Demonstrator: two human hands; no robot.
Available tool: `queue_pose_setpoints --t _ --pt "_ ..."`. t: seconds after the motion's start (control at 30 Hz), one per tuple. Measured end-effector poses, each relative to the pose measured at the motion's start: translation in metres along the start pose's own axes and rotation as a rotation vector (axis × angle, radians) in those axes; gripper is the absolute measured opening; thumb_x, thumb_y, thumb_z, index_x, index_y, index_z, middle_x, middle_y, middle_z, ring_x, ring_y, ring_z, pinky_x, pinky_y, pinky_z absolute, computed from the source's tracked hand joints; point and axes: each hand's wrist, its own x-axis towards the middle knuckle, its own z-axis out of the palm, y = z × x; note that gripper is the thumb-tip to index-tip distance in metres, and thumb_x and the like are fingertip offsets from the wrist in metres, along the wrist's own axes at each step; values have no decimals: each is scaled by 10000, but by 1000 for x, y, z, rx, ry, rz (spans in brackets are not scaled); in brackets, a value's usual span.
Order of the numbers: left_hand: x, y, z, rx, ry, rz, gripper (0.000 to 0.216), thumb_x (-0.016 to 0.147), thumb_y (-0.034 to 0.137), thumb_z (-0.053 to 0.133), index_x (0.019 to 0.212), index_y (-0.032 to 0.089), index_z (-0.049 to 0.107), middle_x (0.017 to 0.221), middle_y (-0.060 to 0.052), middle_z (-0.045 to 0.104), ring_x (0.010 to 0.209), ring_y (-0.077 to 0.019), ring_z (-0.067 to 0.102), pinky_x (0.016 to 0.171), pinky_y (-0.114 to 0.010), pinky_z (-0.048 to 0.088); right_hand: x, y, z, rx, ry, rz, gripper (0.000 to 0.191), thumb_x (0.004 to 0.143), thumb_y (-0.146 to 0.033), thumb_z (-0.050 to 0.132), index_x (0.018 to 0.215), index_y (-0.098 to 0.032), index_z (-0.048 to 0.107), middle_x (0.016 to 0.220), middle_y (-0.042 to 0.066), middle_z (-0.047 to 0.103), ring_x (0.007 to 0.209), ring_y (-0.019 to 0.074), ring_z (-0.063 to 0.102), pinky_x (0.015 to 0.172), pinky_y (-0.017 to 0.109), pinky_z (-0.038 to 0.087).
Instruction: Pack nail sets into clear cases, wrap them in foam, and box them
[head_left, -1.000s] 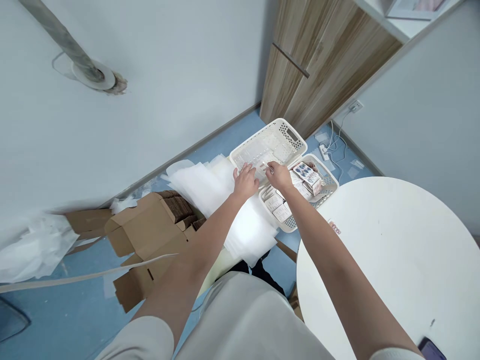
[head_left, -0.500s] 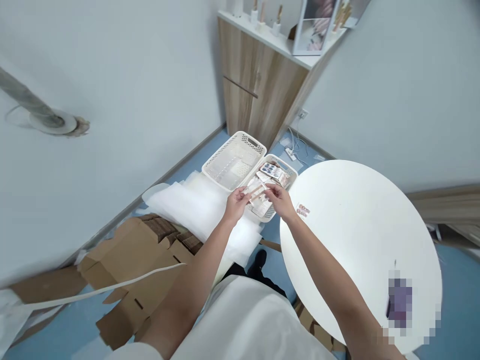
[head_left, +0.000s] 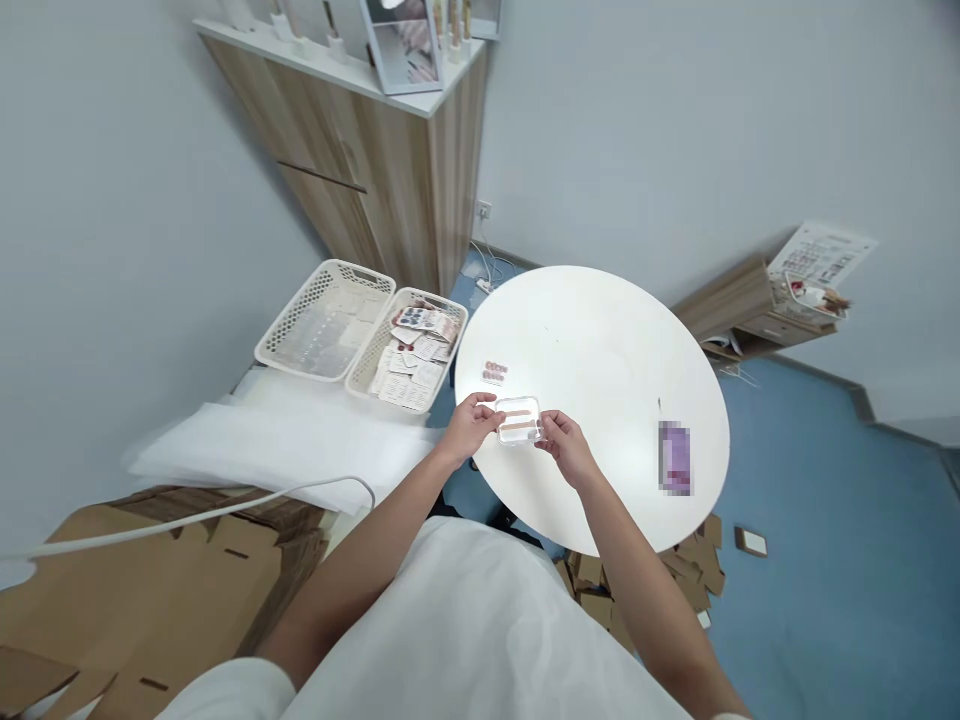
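A blurred purple patch (head_left: 675,457) sits on the worktop (head_left: 622,350) at about three o'clock from my hands; what lies under it I cannot make out. The contents of the small clear case (head_left: 518,421) are hard to read too: pale brownish strips show through it, nothing finer. My forearms run up from the bottom edge, and my shoulders are cut off there behind my white top.

My left hand (head_left: 469,425) comes in from seven o'clock, fingers curled, and its grip pinches the left end of the clear case. My right hand (head_left: 566,445) comes in from five o'clock and its grip pinches the right end, thumb on top. Both hands are clenched on the case, which I hold level between them just over the near rim of the round white worktop, at its seven o'clock edge.

At eleven o'clock from the case, near it on the worktop, lies a small sheet of pinkish pieces (head_left: 495,372). Farther out at ten o'clock, off the worktop, stand two white baskets side by side and touching: the nearer basket (head_left: 450,345) holds loose cards and packets, the farther basket (head_left: 289,330) holds clear flat things I cannot tell apart. White foam sheets (head_left: 277,450) lie at nine o'clock, brown cardboard (head_left: 150,570) at eight.
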Motion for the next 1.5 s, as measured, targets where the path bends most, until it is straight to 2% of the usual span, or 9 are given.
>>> queue_pose_setpoints --t 0.1,0.3,0.47,0.63,0.87,1.07,1.2,1.37,1.5 --pt "-4 -10 45 85 -57 -36 404 667 338 658 1004 172 510 638 24 578 629 -120 582 700 -301 470 -24 12 -42 81 0 58 333 662 -513 599 768 -214 500 813 19 575 729 146 579 643 285 488" --pt "-13 -45 127 113 -53 -76 367 650 333 670 953 172 540 630 23 582 635 -125 593 699 -295 473 -54 37 -108 232 46 62 354 606 -409 682 835 -236 475 835 -10 574 723 134 601 711 327 502" --pt "-21 -58 165 179 -64 -131 391 654 339 668 986 167 552 726 -15 616 717 -143 604 734 -308 470 -60 47 -146 276 136 44 321 602 -347 679 817 -224 475 734 -34 554 667 112 582 694 308 486" --pt "-12 -41 172 370 -96 -59 380 701 351 624 1039 193 556 1085 -87 571 904 -164 572 799 -318 452 -61 46 -169 208 73 20 274 621 -318 648 839 -217 515 720 -40 535 605 91 538 645 279 455" --pt "4 -30 170 432 -370 -110 394 677 329 649 1037 186 577 856 -55 599 731 -150 599 719 -335 461 -52 29 -174 23 -49 -40 325 644 -324 639 939 -195 591 762 -17 547 613 90 511 648 282 420" --pt "0 -31 159 343 -436 -252 292 639 266 674 898 167 585 712 -11 587 667 -129 596 644 -277 434 -48 25 -160 62 114 -72 382 635 -360 674 958 -210 535 904 37 604 750 137 570 742 332 440" --pt "-4 -32 157 218 -433 -321 251 630 264 678 827 157 566 713 -5 577 675 -112 588 645 -249 419 -63 35 -154 95 272 -85 404 643 -391 662 996 -253 522 1084 42 532 909 160 556 806 344 441" --pt "-11 -39 155 197 -436 -334 279 643 285 676 860 157 555 723 -2 564 671 -102 571 652 -254 420 -82 48 -148 205 239 -43 410 659 -394 650 1018 -259 506 820 -12 542 744 140 586 737 349 472" --pt "-19 -43 152 298 -473 -198 446 631 325 697 1014 172 528 835 -29 573 758 -126 578 725 -294 427 -84 52 -145 189 306 -97 397 639 -375 670 975 -232 513 758 -31 533 646 119 581 679 321 466"
